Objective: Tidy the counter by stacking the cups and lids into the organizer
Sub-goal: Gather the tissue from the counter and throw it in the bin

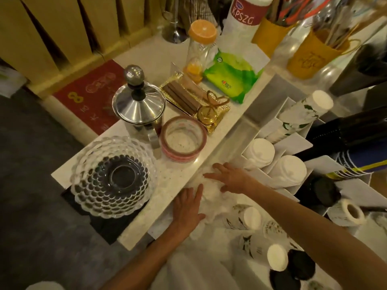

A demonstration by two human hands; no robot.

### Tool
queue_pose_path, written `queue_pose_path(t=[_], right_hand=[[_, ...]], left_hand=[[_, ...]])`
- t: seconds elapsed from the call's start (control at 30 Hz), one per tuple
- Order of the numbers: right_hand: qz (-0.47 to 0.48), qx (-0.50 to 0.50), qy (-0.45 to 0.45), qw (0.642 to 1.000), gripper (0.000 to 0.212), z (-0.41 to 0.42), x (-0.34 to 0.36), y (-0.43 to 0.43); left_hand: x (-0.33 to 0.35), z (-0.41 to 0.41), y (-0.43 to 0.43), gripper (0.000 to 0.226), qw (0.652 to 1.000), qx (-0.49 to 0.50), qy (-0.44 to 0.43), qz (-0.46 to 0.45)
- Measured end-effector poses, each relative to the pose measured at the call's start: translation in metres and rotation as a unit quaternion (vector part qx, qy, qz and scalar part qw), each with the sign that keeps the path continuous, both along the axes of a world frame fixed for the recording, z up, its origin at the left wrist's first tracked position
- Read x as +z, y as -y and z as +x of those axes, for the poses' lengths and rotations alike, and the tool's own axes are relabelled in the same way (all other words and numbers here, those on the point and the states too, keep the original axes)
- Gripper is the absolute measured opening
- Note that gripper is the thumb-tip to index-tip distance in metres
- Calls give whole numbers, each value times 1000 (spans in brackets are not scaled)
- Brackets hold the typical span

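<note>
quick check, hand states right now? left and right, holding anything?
Left hand: open, fingers spread flat on the white blurry pile; no closed grip.
Right hand: open, fingers spread over the same pile; whether it holds anything cannot be told.

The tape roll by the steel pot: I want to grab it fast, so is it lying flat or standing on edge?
Lying flat. The tape roll shows its round hole facing up, with counter visible through it.

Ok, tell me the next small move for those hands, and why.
Probably close both hands on the white pile: the left hand and right hand lie flat on it, fingers spread, nothing gripped, and the organizer sits just beyond.
</note>
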State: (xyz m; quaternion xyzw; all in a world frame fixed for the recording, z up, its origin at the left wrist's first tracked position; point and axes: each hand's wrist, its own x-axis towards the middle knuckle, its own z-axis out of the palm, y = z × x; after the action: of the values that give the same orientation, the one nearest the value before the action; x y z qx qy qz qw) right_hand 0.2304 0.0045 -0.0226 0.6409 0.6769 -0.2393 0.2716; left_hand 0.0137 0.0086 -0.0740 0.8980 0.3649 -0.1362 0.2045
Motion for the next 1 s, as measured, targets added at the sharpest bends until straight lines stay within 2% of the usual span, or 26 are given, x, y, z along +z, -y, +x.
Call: queue_pose_path(t=[0.1,0.17,0.27,0.37,0.47,0.57,0.63,0.7,0.8,0.87,0.93,0.97,1.0], right_hand=[[19,-78,-79,994,59,-1,-2,-2],[13,-137,-113,984,47,-9,4,-5],[33,-191,-122,973,34,-23,21,-7],[96,-249,-149,952,27,-32,51,-1],[156,-315,-183,918,24,-39,87,20],[207,-364,-213,883,20,-52,120,51],[237,-405,-231,853,19,-68,134,73],[266,-452,-270,807,16,-90,139,92],[311,-539,-347,701,14,-128,127,114],[301,-601,-378,637,14,-158,112,120],[271,-635,-389,610,15,-187,99,124],[256,-644,-401,599,18,-198,94,126],[242,-646,-415,593,21,-205,90,129]], left_hand=[[-4,-2,-4,94,999,-15,46,7],[-5,-4,-9,77,991,11,125,-48],[4,-5,-17,60,957,88,238,-144],[24,-8,-16,53,929,93,322,-157],[57,-12,-9,48,876,124,395,-246],[86,-21,1,45,834,152,426,-316],[104,-31,9,43,814,149,445,-342],[116,-43,17,43,800,142,457,-361],[120,-64,30,48,800,129,437,-389],[117,-78,37,57,821,107,395,-399],[110,-90,40,67,866,78,334,-365],[104,-97,41,66,878,77,308,-358],[103,-103,41,58,876,101,294,-370]])
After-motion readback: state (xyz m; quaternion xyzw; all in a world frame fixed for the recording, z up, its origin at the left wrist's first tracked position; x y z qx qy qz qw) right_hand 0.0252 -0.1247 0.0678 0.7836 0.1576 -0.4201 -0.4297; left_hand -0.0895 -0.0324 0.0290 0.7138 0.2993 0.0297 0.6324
